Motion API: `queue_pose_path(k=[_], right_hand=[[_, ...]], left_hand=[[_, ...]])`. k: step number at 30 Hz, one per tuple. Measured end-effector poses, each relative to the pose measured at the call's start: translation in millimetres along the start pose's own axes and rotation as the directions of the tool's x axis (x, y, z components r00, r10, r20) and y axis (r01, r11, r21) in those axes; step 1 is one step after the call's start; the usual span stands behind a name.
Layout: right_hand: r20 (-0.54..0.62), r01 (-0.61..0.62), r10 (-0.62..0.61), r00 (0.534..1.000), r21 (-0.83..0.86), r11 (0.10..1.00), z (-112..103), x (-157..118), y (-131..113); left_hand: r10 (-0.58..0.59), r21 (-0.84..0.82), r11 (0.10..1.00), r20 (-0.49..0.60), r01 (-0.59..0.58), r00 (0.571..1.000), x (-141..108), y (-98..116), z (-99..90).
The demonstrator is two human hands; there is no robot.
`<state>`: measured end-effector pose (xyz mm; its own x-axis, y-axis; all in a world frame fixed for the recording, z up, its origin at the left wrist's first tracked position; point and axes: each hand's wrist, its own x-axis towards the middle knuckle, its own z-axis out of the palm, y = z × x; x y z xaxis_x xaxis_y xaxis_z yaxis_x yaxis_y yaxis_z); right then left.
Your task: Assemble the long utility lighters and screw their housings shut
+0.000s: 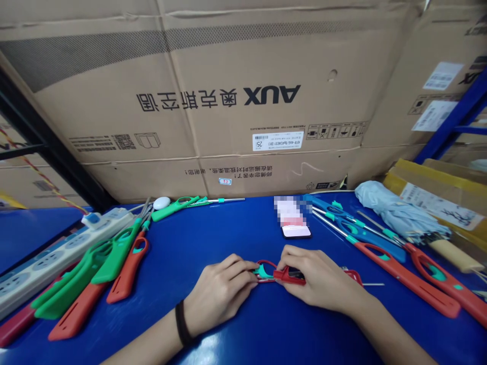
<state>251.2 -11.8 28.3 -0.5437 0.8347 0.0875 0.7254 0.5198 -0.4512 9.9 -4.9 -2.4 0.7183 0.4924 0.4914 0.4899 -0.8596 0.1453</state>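
Near the middle of the blue table, my left hand point(224, 286) pinches the left side of a red stick-lighter body with a teal trigger point(262, 270). My right hand point(314, 279) has its fingers closed on a red lighter casing piece point(289, 276), right beside the trigger. Both hands meet at this lighter, and its inside is mostly hidden by fingers. Past my right hand a red plastic part point(353, 276) shows, with a thin metal rod point(374, 284) sticking out to the right. A black band circles my left wrist.
Green stick lighters point(117, 253) and orange-red ones point(127, 271) lie left beside a white power strip point(68, 248). Orange-red lighters point(411, 279) and blue ones point(369, 241) lie right, near a folded umbrella point(395, 210). A phone point(296, 231) lies ahead, before a cardboard wall point(228, 61).
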Motion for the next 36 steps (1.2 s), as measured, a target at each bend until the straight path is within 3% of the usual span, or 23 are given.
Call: queue_pose_path(k=[11,27,36], right_hand=[[0.007,0.003,-0.003,1.0,0.029,1.0,-1.5,2.6,1.6],[0.001,0.015,-0.015,1.0,0.017,1.0,2.2,3.8,-0.7],[-0.01,0.041,-0.04,0.999,0.049,0.998,1.0,4.0,-0.8]], left_hand=[[-0.053,-0.004,0.999,0.087,0.054,0.995,1.8,0.6,-4.5],[0.037,0.115,0.993,0.014,-0.038,0.999,-0.2,0.6,-3.5],[0.015,0.062,0.998,0.023,-0.017,1.0,-0.3,1.5,-2.7]])
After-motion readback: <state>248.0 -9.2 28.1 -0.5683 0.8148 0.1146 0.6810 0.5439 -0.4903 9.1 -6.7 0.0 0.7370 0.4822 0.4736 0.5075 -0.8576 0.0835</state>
